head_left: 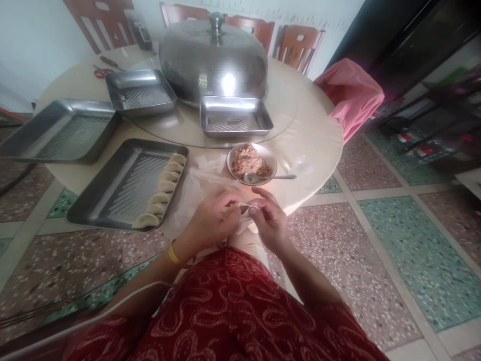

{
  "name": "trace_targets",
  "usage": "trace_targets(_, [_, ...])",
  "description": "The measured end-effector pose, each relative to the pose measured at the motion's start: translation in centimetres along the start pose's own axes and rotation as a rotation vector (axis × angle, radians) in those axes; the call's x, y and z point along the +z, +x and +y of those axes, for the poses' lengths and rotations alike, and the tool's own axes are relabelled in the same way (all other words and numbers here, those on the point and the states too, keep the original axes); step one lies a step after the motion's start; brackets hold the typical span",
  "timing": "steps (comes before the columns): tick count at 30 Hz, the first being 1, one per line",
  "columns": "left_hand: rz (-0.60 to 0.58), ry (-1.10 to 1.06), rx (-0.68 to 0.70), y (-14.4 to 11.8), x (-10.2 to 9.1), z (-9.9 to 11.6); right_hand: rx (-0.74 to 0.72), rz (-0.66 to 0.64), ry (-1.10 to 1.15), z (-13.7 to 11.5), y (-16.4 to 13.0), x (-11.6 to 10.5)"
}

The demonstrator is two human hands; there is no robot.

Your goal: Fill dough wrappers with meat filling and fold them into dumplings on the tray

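Observation:
Between my two hands is a small dumpling (244, 208), its pale wrapper folded around dark filling. My left hand (216, 215) pinches one side of it, and my right hand (269, 216) pinches the other. Just beyond them, a bowl (274, 173) holds a mound of minced meat filling (250, 160). A metal spoon (276, 177) rests in it, handle pointing right. To the left, a dark metal tray (101, 193) carries several folded dumplings (158, 198) in a row along its right side. A translucent plastic sheet (199, 185) lies beside my left hand.
A large domed metal lid (214, 60) stands at the back on the glass turntable (283, 120). Further metal trays are a wide one (105, 133), a deeper one (154, 108) and a small one (236, 133). Red-handled scissors (99, 73) lie back left. Pink cloth (356, 90) hangs at right.

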State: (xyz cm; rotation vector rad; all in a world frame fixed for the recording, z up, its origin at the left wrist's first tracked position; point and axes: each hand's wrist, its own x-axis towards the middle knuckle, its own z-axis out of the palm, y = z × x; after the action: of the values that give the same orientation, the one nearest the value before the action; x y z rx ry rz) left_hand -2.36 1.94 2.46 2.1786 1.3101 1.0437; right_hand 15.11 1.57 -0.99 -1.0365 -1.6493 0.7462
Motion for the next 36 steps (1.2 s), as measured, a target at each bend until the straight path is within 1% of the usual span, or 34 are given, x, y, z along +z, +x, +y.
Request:
trace_targets(8, [-0.066,-0.080,-0.048,0.6,-0.4,0.4,-0.027,-0.029,-0.005,0.0,-0.2,-0.1])
trace_targets(15, [-0.024,-0.050,-0.038,0.7,0.0,0.4,-0.057,-0.029,-0.019,-0.1,-0.4,0.0])
trace_targets(17, [-0.005,-0.052,-0.069,0.5,0.1,0.2,-0.074,-0.030,-0.017,-0.1,-0.4,0.0])
trace_targets(21, [0.033,-0.145,-0.194,-0.1,-0.1,-0.1,-0.072,-0.022,0.004,-0.1,-0.4,-0.1])
trace_targets(23, [-0.004,-0.187,-0.223,-0.4,-0.3,-0.1,-0.060,-0.014,0.005,-0.1,-0.3,-0.1])
trace_targets(26, [-0.048,-0.195,-0.247,-0.8,-0.4,0.0,-0.064,0.005,0.007,-0.1,-0.3,-0.1])
trace_targets(31, [-0.013,-0.168,-0.214,-1.0,-0.3,-0.2,-0.071,0.010,-0.002,0.1,-0.3,0.1])
trace_targets(36, [0.022,-0.114,-0.193,-1.0,-0.4,-0.1,-0.140,-0.045,-0.006,0.0,-0.2,0.1])
